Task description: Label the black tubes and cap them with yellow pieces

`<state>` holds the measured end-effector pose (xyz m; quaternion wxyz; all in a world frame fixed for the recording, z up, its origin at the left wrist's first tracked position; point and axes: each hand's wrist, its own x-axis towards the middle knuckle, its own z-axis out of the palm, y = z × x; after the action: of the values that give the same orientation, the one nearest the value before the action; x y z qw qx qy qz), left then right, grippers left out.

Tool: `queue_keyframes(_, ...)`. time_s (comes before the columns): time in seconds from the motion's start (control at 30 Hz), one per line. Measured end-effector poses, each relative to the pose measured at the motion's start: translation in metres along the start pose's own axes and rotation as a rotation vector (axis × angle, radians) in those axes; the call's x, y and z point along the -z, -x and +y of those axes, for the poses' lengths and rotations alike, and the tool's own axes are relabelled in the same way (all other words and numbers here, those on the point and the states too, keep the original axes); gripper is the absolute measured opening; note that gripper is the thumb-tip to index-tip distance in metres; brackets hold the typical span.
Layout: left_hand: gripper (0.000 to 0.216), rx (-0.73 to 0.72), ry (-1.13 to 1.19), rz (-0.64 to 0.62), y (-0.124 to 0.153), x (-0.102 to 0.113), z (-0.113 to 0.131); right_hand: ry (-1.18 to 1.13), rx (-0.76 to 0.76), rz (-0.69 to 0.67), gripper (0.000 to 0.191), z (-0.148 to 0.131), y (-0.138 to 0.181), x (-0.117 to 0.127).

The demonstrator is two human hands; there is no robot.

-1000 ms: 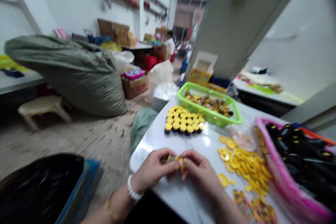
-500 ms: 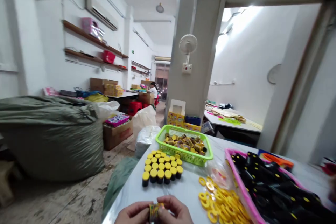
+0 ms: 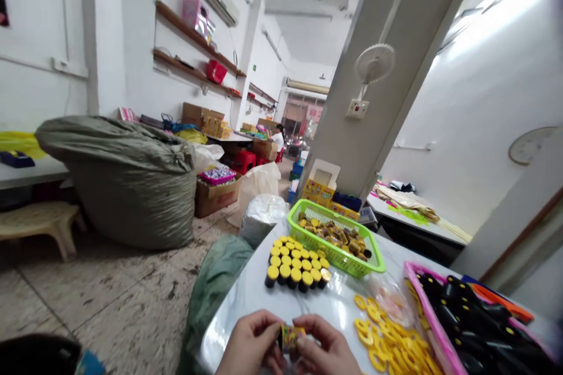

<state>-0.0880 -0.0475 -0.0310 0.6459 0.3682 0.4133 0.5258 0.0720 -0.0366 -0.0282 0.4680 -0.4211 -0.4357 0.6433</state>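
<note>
At the bottom edge, my left hand (image 3: 251,344) and my right hand (image 3: 328,349) both pinch a small black cylinder with a colourful label (image 3: 291,338) between their fingertips, above the near edge of the white table (image 3: 255,296). Just beyond stands a cluster of black cylinders with yellow caps (image 3: 295,266). A pile of yellow rings (image 3: 387,340) lies to the right of my hands. Behind the cluster, a green basket (image 3: 334,237) holds labelled pieces. A pink basket (image 3: 433,328) at the right is full of black cylinders.
A large grey-green sack (image 3: 125,179) sits on the tiled floor at left beside a low stool (image 3: 37,222). A cardboard box (image 3: 217,193) and white bags (image 3: 264,214) stand near the table. A pillar (image 3: 365,94) rises behind the baskets. A person (image 3: 277,140) works far back.
The camera swung up and then slightly left and down. My hands stayed together on the small labelled cylinder and have come a little further into view at the bottom.
</note>
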Motion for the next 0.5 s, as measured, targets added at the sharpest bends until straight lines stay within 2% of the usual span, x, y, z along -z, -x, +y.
queue_keyframes(0.1, 0.049, -0.019, -0.01, -0.001, 0.004, -0.003, 0.002, 0.171, -0.041, -0.042, 0.047, -0.029, 0.005, 0.001)
queue_keyframes(0.17, 0.046, -0.039, -0.012, 0.018, 0.005, -0.004, 0.003, 0.307, -0.025, 0.012, 0.045, -0.057, -0.006, 0.005)
queue_keyframes(0.23, 0.04, -0.057, -0.048, 0.017, 0.005, -0.003, 0.004, 0.409, 0.041, 0.105, 0.044, -0.09, -0.029, 0.013)
queue_keyframes(0.37, 0.03, -0.084, -0.201, -0.029, 0.008, -0.003, 0.006, 0.46, 0.162, 0.271, 0.039, -0.154, -0.082, 0.036)
queue_keyframes(0.43, 0.029, -0.093, -0.225, -0.038, 0.009, -0.003, 0.008, 0.533, 0.188, 0.325, 0.045, -0.167, -0.093, 0.048)
queue_keyframes(0.5, 0.029, -0.1, -0.235, -0.035, 0.01, -0.004, 0.009, 0.643, 0.187, 0.337, 0.049, -0.162, -0.087, 0.06)
